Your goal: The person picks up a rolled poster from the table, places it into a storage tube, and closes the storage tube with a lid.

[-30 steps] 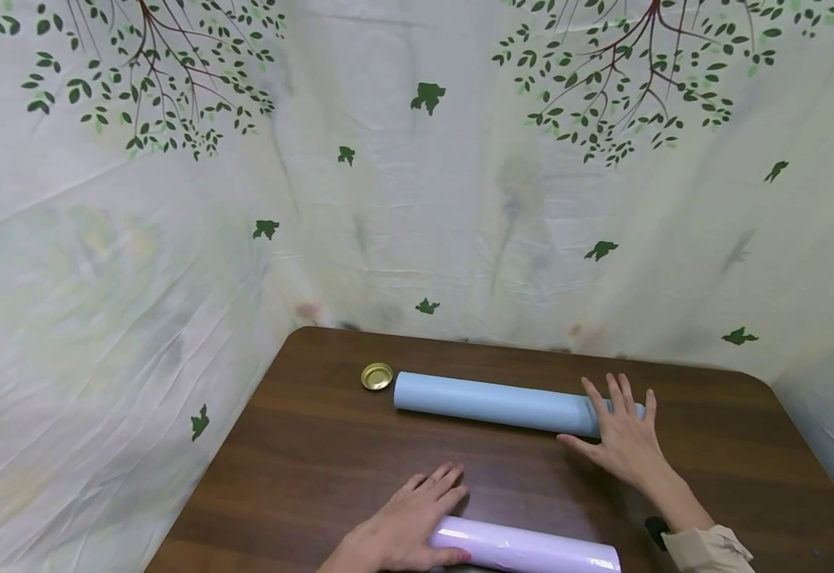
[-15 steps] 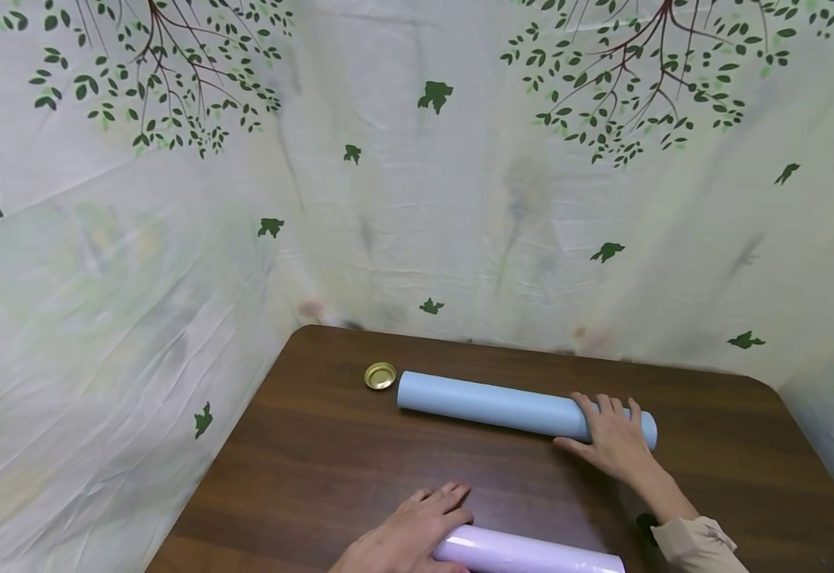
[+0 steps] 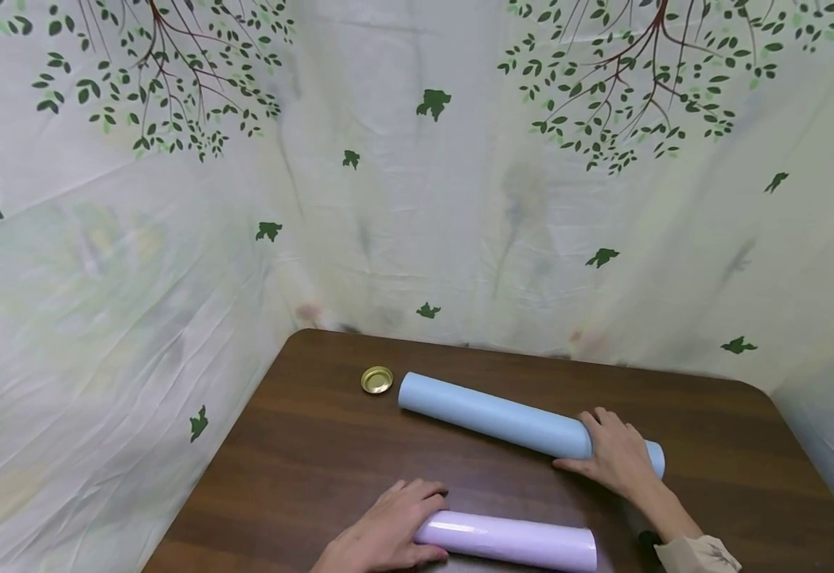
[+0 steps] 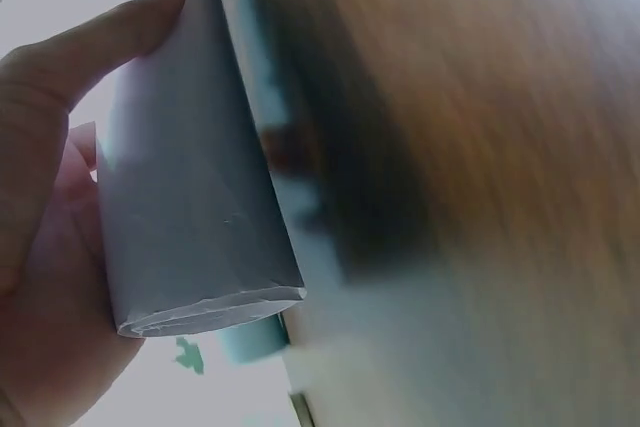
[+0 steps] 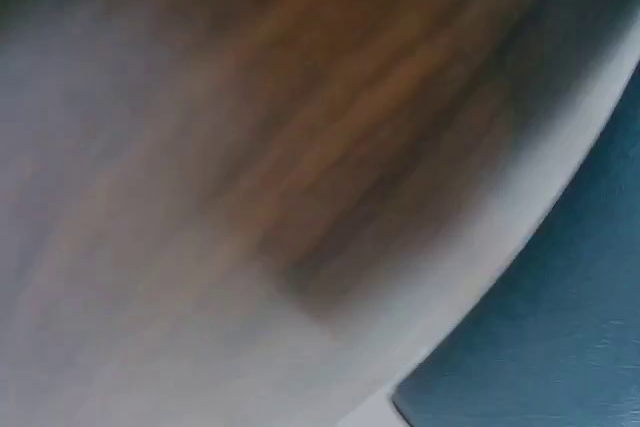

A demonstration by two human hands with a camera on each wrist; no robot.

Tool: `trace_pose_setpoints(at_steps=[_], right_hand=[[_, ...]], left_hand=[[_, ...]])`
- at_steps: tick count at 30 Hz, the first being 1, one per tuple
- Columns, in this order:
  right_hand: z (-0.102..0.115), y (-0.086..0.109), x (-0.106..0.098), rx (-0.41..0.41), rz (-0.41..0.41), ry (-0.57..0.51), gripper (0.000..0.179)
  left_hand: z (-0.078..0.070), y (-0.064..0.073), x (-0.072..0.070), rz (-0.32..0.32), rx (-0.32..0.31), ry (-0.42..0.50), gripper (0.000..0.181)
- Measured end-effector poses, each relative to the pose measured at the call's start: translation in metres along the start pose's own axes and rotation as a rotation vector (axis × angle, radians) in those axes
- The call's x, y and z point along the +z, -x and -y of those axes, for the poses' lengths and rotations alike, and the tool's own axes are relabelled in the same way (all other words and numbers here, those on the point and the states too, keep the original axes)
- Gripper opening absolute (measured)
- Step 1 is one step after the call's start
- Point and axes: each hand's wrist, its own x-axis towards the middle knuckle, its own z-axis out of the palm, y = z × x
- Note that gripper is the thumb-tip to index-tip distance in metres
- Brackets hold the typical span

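Toward the front of the table, my left hand (image 3: 388, 529) grips a glossy lilac roll (image 3: 513, 541) at its left end. The left wrist view shows the thumb lying along the roll (image 4: 195, 177), whose layered paper-like end faces the camera. Farther back, a longer light-blue roll (image 3: 492, 414) lies slanting, its right end nearer me. My right hand (image 3: 616, 455) holds it near that end, fingers over the top and thumb on the near side. In the right wrist view only the blue roll's surface (image 5: 550, 297) shows beside the blurred tabletop; the fingers are out of sight.
A small round gold lid (image 3: 376, 380) lies just left of the blue roll's far end. Brown wood-look table (image 3: 302, 461) has rounded back corners. Behind and beside it hangs a pale cloth (image 3: 388, 239) printed with leaves and branches.
My right hand has closed round the blue roll, whose right end has swung toward me. The lilac roll has shifted slightly left and away from me with my left hand.
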Motion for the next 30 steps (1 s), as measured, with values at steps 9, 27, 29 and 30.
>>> trace_pose_setpoints(at_steps=[9, 27, 29, 30], right_hand=[[-0.006, 0.015, -0.014, -0.042, -0.116, 0.023, 0.078], [-0.045, 0.054, -0.046, -0.18, -0.411, -0.01, 0.078], [-0.05, 0.059, -0.05, -0.192, -0.416, -0.002, 0.078], [-0.053, 0.061, -0.052, -0.197, -0.42, 0.002, 0.078]], left_hand=[[0.017, 0.012, -0.006, -0.053, -0.113, 0.003, 0.045], [0.061, 0.045, -0.034, -0.149, -0.278, -0.084, 0.048], [0.069, 0.05, -0.038, -0.16, -0.31, -0.092, 0.047], [0.074, 0.052, -0.041, -0.165, -0.33, -0.093, 0.047]])
